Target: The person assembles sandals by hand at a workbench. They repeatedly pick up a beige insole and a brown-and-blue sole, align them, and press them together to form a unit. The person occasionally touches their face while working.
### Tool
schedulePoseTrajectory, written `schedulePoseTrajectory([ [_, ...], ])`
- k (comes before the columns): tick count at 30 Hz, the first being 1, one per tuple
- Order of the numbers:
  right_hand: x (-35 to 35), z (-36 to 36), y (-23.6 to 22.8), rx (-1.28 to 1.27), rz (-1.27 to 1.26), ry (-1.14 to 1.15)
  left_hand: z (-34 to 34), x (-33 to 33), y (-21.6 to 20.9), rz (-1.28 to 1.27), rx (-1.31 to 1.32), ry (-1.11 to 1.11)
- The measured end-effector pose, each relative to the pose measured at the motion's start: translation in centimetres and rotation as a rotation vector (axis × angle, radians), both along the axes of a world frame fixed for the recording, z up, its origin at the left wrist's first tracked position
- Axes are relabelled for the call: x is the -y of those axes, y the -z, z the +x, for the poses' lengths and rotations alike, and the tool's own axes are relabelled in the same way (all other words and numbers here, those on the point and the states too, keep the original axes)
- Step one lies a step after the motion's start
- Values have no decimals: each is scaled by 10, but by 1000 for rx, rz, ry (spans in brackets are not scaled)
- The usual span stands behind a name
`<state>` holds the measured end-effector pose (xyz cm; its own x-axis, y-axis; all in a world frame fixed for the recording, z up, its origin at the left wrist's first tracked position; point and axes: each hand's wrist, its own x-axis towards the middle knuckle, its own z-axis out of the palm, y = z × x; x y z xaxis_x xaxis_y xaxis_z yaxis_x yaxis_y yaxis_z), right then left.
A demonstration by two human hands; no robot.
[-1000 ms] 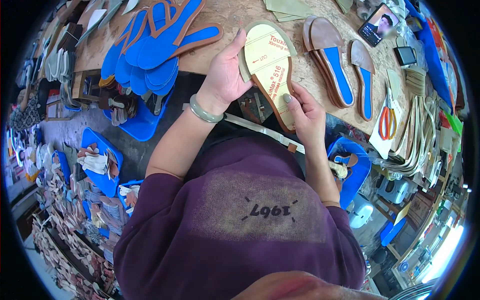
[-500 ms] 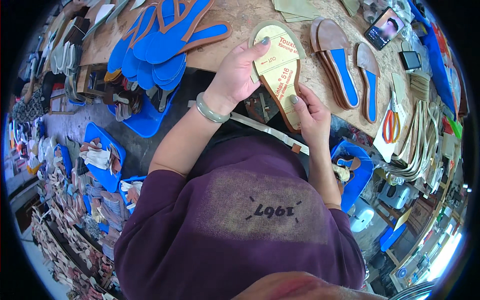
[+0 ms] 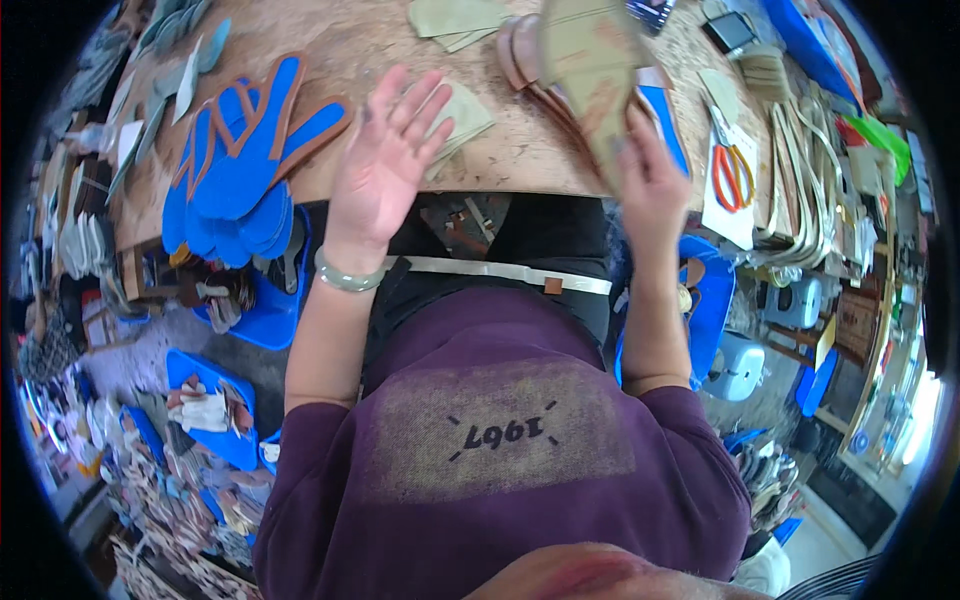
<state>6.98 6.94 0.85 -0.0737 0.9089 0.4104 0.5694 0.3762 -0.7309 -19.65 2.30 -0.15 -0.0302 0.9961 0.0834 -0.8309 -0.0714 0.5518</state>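
Note:
My right hand (image 3: 648,180) grips a tan shoe sole (image 3: 592,75) by its lower end and holds it up over the right part of the wooden workbench (image 3: 350,40). The sole is blurred. My left hand (image 3: 385,160) is lifted above the bench with its fingers spread and nothing in it. A pale bangle (image 3: 345,278) sits on that wrist. Just beyond the left fingertips lies a flat grey-green cut piece (image 3: 462,112).
A stack of blue soles with brown edges (image 3: 245,160) lies at the bench's left. More soles (image 3: 655,105) lie behind the right hand. Orange-handled scissors (image 3: 735,175) rest on white paper at the right. Blue trays (image 3: 215,400) of scraps stand on the floor at left.
My left hand has let go of the tan sole and opened to the left. My right hand has lifted the sole up and to the right, off the bench.

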Motion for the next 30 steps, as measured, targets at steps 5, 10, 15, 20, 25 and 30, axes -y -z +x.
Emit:
schedulePoseTrajectory([
  [5,-59,63,-6,744,179,452,0,4,1,-72,-203,13],
  [10,-67,79,40,831,216,189,1,15,3,-112,-304,16],
  [15,-78,85,53,586,258,86,-5,34,18,-131,-489,25],
  [20,-71,77,44,587,240,44,-15,58,20,-190,-637,-75],
  [25,-64,41,-3,489,442,60,-31,68,23,-185,-792,-241],
  [30,-35,-102,-13,256,246,-549,-27,55,26,-155,-739,-372],
])
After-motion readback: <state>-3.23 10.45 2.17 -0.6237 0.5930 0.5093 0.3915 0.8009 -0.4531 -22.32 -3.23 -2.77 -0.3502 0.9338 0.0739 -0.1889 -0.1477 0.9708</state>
